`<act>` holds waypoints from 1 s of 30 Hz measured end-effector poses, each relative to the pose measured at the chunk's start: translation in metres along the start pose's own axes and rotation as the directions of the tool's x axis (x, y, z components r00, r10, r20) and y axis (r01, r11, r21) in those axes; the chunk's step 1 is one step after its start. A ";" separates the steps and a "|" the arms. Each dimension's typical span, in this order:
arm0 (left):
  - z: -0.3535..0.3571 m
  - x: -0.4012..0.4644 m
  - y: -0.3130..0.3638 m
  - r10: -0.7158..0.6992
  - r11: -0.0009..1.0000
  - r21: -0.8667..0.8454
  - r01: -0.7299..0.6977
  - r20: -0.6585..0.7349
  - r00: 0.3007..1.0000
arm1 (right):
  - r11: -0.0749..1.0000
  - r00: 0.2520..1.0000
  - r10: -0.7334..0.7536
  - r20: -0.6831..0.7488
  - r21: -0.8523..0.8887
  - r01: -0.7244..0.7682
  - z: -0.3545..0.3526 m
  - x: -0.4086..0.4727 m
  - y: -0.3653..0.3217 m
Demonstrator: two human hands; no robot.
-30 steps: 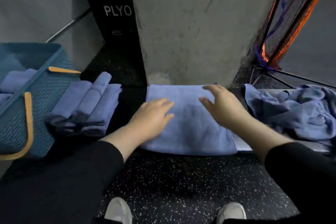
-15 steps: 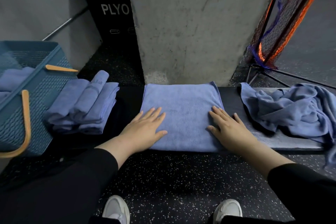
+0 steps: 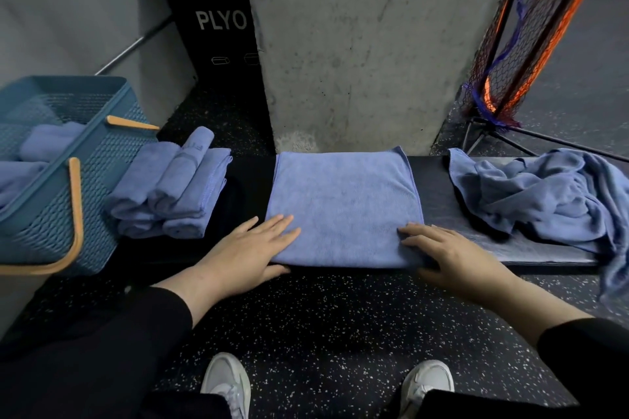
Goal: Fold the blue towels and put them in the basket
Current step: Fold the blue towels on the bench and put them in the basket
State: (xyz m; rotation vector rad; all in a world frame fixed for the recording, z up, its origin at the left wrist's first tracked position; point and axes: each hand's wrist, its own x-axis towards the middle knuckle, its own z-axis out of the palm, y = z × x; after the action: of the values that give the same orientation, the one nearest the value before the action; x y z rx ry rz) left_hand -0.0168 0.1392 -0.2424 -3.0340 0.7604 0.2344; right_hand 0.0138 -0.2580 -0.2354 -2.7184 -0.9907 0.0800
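Towel: half-folded blue towel at 12 o'clock, long axis 9-to-3.
Hands: left hand and right hand flat, fingers spread on near corners, equally near.

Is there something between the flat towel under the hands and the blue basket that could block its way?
Yes: a stack of folded towels lies on the bench between the flat towel and the basket, beside the basket's near wall.
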 end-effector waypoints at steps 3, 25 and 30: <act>-0.001 -0.005 -0.005 -0.008 1.000 -0.019 0.008 -0.005 1.000 | 0.998 0.996 0.045 -0.081 0.035 -0.042 -0.003 -0.003 -0.003; -0.055 0.015 -0.013 -0.566 0.348 -0.911 0.221 -0.016 0.824 | 0.564 0.772 0.628 -0.099 0.741 -0.364 -0.051 0.052 -0.012; -0.052 0.063 -0.032 -0.662 0.474 -0.820 0.320 -0.092 0.744 | 0.623 0.712 0.687 -0.145 0.621 -0.475 -0.050 0.100 0.006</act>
State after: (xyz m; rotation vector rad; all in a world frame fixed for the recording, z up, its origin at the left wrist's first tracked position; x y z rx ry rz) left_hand 0.0604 0.1358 -0.2015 -3.9990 -0.5069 -0.1492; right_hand 0.1015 -0.2091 -0.1854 -2.2580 0.0976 -0.0365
